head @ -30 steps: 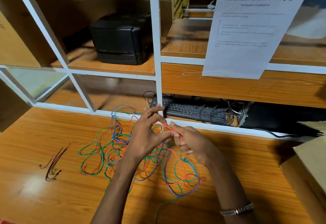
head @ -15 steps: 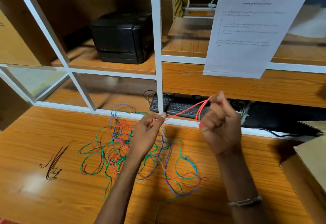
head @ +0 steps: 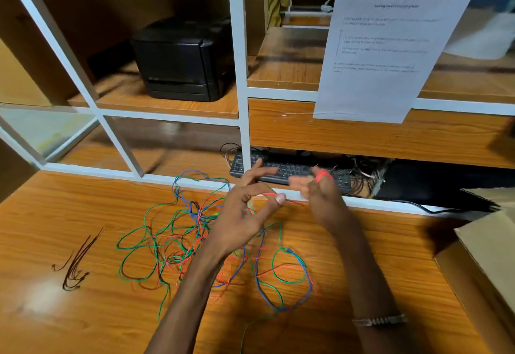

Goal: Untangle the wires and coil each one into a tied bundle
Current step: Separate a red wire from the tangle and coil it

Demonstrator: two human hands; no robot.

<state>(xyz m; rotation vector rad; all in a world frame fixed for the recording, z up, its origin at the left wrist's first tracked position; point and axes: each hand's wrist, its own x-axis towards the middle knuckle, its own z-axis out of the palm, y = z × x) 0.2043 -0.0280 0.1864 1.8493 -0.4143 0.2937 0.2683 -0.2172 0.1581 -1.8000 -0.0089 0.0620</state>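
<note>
1. Head view: since half a second ago the right hand (head: 320, 197) has dropped from a raised fist to just above the desk (head: 83, 312) edge, close beside the left hand (head: 245, 214), and the taut span of red wire (head: 269, 194) between them has shortened.
2. The left hand's grip pinches the red wire between thumb and forefinger; its other fingers are spread toward the keyboard (head: 289, 171).
3. The right hand is blurred; red wire is looped round one fingertip, fingers loosely curled round it.
4. The tangle of wires (head: 195, 236), green, blue and red, lies on the desk under and between both forearms.
5. A small bundle of dark wires (head: 75, 264) lies apart on the desk, to the left.
6. Behind stand a white shelf frame (head: 242, 74), a black printer (head: 181, 58) and a hanging paper sheet (head: 390, 47).
</note>
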